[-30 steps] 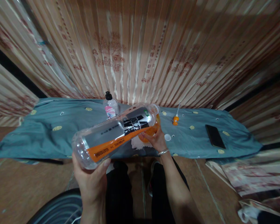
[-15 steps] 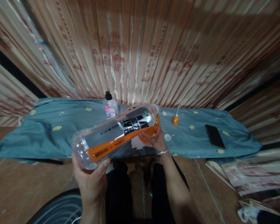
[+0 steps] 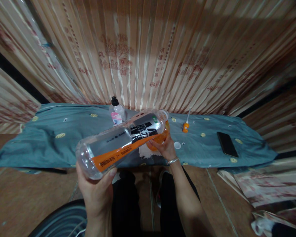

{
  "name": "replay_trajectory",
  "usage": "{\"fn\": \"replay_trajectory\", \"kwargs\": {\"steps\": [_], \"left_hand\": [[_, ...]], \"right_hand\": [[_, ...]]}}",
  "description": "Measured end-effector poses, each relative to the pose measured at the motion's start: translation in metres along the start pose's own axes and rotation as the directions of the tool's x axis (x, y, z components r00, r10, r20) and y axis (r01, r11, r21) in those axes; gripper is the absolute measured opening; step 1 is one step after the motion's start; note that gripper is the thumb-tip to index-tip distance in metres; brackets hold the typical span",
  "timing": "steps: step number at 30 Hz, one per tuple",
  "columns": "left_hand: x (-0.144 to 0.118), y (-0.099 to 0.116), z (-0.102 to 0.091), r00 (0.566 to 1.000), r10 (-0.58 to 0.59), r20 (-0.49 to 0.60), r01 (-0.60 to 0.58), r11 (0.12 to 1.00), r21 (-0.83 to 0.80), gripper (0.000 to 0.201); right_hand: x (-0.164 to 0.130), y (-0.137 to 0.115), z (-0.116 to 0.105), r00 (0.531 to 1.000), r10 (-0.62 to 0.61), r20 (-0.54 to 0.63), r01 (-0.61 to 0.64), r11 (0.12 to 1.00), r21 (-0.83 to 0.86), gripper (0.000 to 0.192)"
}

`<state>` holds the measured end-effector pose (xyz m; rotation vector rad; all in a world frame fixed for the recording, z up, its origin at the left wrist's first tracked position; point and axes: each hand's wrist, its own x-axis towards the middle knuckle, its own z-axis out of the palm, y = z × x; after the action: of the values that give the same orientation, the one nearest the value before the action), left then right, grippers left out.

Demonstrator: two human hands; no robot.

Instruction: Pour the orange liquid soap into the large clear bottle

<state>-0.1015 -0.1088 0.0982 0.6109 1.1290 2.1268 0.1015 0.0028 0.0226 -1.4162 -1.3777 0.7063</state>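
Centrally, a large clear bottle (image 3: 123, 143) is held aslant above a blue-green cloth (image 3: 39, 144), its neck toward the upper right, beside an orange container (image 3: 153, 145). The left hand (image 3: 96, 189) rises from the bottom edge and grasps the bottle's base, thumb along the near side, fingers partly hidden underneath. The right forearm slants up and leftward, a bracelet (image 3: 172, 161) at the wrist; the right hand (image 3: 166, 148) curls its fingers against the orange container, partly hidden behind the bottle's neck.
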Motion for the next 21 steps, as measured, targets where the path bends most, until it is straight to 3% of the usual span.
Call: {"fn": "replay_trajectory", "kwargs": {"steps": [21], "left_hand": [[-0.0004, 0.0002, 0.0015, 1.000, 0.012, -0.015, -0.011, 0.999, 0.038, 0.071]], "right_hand": [[-0.0018, -0.0062, -0.0021, 1.000, -0.008, 0.024, 0.008, 1.000, -0.012, 0.081]]}}
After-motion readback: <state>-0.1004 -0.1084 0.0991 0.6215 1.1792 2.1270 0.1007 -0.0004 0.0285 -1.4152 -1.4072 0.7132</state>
